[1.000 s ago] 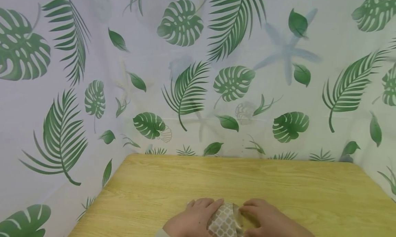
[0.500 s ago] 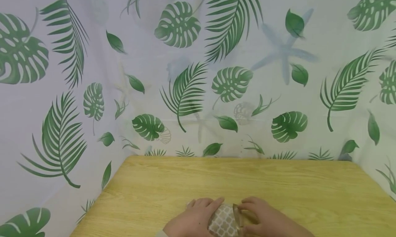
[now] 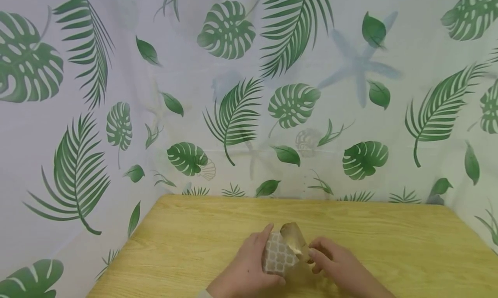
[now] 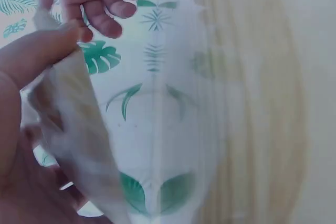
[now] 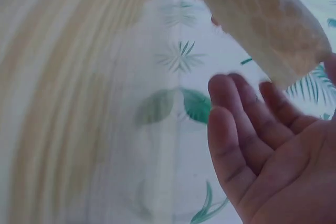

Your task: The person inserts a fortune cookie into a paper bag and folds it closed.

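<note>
A small beige packet point(image 3: 278, 252) with a white lattice print stands tilted between the hands in the head view. My left hand point(image 3: 249, 261) grips its left side, with the thumb along the near edge and fingers at the far edge. From the packet's right side rises a shiny gold-brown flap point(image 3: 294, 239). My right hand point(image 3: 336, 261) pinches the right end of that flap between thumb and index finger. In the right wrist view the other fingers point(image 5: 223, 135) are held loosely away from the packet point(image 5: 268, 24). The packet's underside is hidden in the head view.
Both hands work over a yellow wood-grain table point(image 3: 202, 229), near its front. A white curtain point(image 3: 311, 168) printed with green leaves encloses the back and sides.
Both hands have lifted and tilted the packet, moving it slightly farther from the body. The gold-brown flap now stands up and out, and the right hand has turned while pinching its end.
</note>
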Available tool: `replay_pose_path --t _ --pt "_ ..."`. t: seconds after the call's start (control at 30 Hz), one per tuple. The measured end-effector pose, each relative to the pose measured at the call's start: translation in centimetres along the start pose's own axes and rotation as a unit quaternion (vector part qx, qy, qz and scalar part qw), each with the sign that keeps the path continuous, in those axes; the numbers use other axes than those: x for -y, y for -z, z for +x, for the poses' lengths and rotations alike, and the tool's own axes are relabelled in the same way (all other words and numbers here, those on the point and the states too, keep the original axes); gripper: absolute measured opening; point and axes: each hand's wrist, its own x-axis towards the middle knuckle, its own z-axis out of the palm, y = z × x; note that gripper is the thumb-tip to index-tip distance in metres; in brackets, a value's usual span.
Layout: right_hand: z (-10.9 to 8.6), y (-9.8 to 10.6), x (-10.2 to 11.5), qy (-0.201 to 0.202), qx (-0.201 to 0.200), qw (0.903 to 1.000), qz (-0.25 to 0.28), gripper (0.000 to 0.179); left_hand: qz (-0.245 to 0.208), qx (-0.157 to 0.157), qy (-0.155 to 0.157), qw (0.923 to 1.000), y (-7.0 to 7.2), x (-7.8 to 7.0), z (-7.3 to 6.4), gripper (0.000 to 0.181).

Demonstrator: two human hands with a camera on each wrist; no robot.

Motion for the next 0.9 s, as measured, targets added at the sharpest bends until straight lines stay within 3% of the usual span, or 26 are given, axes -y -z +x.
replay_pose_path --t 0.2,0.4,0.5,0.6,0.7,0.8,0.9 --pt "-0.4 -1.0 1.0 0.027 0.036 0.9983 0.037 0.035 -0.043 -0.031 0.005 0.9986 -0.5 -0.8 -0.2 0.112" --pt "-0.6 -1.8 1.7 0.028 0.057 0.9979 0.011 0.039 -0.016 -0.039 -0.024 0.9988 -1.2 -2.0 -0.7 0.113" --pt "-0.9 -1.5 2.4 0.023 0.036 0.9991 0.005 0.045 -0.037 -0.04 -0.025 0.9982 -1.4 -2.5 -0.9 0.116" --pt "-1.2 -0.9 3.1 0.023 -0.015 0.9996 -0.007 0.05 -0.096 -0.05 -0.02 0.994 -1.3 -2.6 -1.0 0.115" --pt "-1.3 -0.5 3.3 0.049 -0.058 0.9965 -0.036 0.047 -0.14 -0.066 -0.016 0.9878 -1.2 -2.6 -1.0 0.111" --pt "-1.1 -0.5 3.0 0.074 -0.079 0.9918 -0.068 0.046 -0.148 -0.078 -0.009 0.9859 -1.1 -2.5 -0.9 0.103" --pt "-0.8 -0.7 2.4 0.072 -0.075 0.9902 -0.093 0.054 -0.135 -0.081 -0.004 0.9875 -1.1 -2.4 -0.7 0.094"
